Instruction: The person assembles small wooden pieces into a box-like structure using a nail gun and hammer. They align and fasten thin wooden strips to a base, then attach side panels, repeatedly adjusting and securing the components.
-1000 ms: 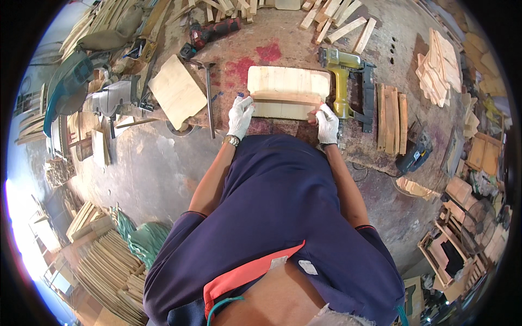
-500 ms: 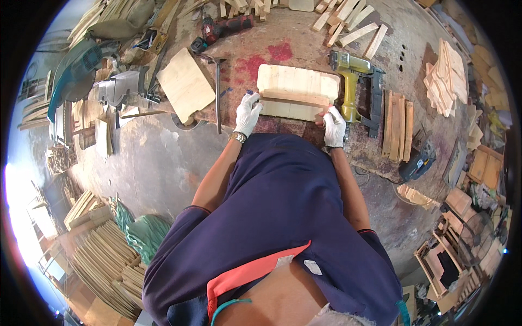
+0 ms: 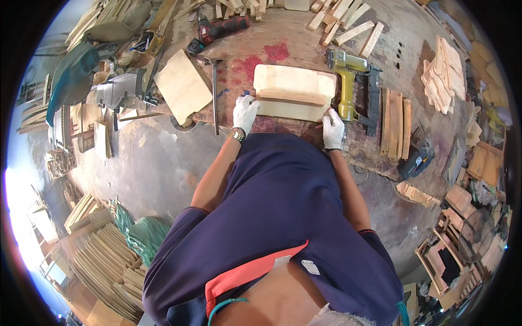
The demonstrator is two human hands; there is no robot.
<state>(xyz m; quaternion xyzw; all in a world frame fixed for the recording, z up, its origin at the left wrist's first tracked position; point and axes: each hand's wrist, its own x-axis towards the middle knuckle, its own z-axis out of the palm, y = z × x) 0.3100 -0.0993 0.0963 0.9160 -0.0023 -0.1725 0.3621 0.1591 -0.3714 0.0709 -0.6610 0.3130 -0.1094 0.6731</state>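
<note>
A pale, flat wooden board (image 3: 296, 111) with rounded corners lies on the workbench in front of me. Across its middle runs a narrow wooden strip (image 3: 293, 96). My left hand (image 3: 246, 114), in a white glove, is closed at the strip's left end. At the right end my right hand (image 3: 333, 131), also gloved, has its fingers bent and pinched together. Just right of the board is a yellow-green nail gun (image 3: 348, 87) with a black magazine. Further left lies a hammer (image 3: 215, 95) beside another pale board (image 3: 183, 87).
Several wooden strips (image 3: 396, 124) lie right of the nail gun, near a dark blue power tool (image 3: 417, 162). Stacked wood pieces (image 3: 443, 76) sit at the far right. A red and black cordless drill (image 3: 220, 30) lies at the back; a mitre saw (image 3: 76, 76) stands left.
The bench and its things appear slightly further left in view. My hands stay at the strip's two ends, and the strip looks slightly shifted in its tilt on the board.
</note>
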